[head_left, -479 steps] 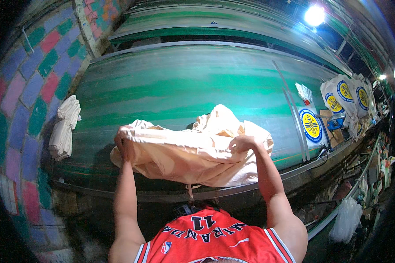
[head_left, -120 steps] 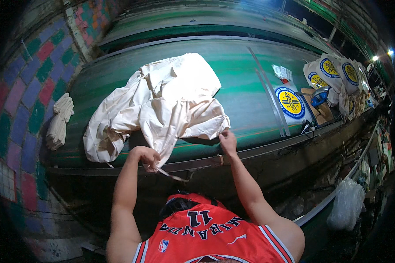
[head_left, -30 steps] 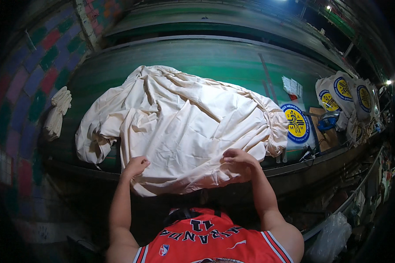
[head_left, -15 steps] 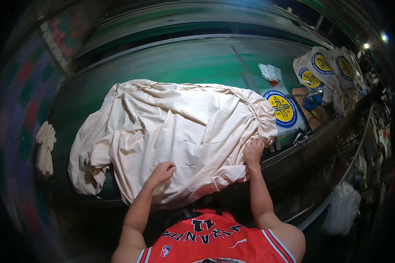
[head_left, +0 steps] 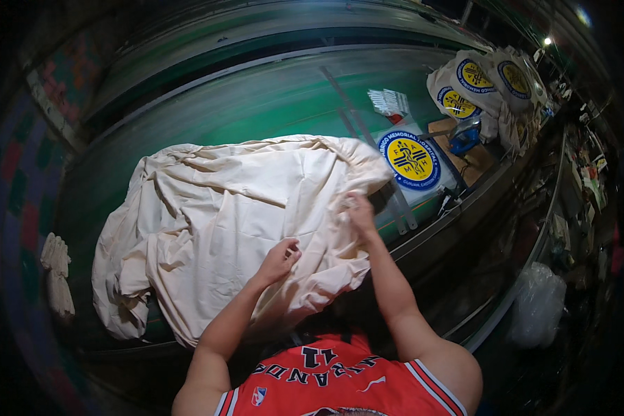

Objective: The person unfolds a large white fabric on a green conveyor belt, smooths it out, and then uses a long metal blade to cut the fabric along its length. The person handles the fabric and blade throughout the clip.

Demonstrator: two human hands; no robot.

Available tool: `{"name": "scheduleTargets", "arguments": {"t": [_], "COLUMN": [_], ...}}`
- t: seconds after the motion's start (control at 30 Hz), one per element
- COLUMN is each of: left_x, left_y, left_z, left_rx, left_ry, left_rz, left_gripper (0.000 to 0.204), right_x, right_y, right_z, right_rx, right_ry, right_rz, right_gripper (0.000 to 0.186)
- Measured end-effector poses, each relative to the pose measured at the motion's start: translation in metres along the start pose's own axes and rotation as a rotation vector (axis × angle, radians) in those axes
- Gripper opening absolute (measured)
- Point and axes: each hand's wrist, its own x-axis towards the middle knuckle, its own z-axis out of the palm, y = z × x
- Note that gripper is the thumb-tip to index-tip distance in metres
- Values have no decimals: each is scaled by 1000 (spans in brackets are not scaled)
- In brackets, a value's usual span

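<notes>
A large cream cloth (head_left: 236, 208) with a gathered, puckered edge lies in loose folds over the near part of a green table (head_left: 270, 107). At the cloth's right side, my right hand (head_left: 359, 211) is closed on the gathered edge, and the cloth bunches around its fingers. My left hand (head_left: 279, 261) is over the near middle of the same cloth, its fingers curled. Whether a bit of cloth is pinched in them is hidden.
Right of the cloth lies a sheet with a round blue-and-yellow emblem (head_left: 410, 159), by flat metal strips (head_left: 400, 208) and a blue tool (head_left: 464, 139). Emblem-printed cream bags (head_left: 475, 87) are piled at far right. A folded cloth bundle (head_left: 57, 274) sits at left, clear plastic (head_left: 537, 305) at lower right.
My right hand has drawn the gathered edge leftward, uncovering more of the emblem sheet and metal strips. My left hand has shifted right and slightly up over the cloth. The view has turned somewhat.
</notes>
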Motion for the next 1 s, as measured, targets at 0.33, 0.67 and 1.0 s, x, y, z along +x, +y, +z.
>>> {"name": "scheduleTargets", "arguments": {"t": [0.33,0.67,1.0], "left_x": [95,135,131], "left_y": [6,-7,-1], "left_z": [97,165,170], "left_rx": [327,612,585], "left_ry": [178,-9,-17], "left_rz": [308,167,73], "left_gripper": [64,56,58], "right_x": [48,30,45], "right_y": [58,113,102], "right_z": [-121,-171,-181], "right_rx": [-284,-731,-672], "right_ry": [-231,3,-103], "right_rz": [375,347,351], "right_gripper": [30,52,49]}}
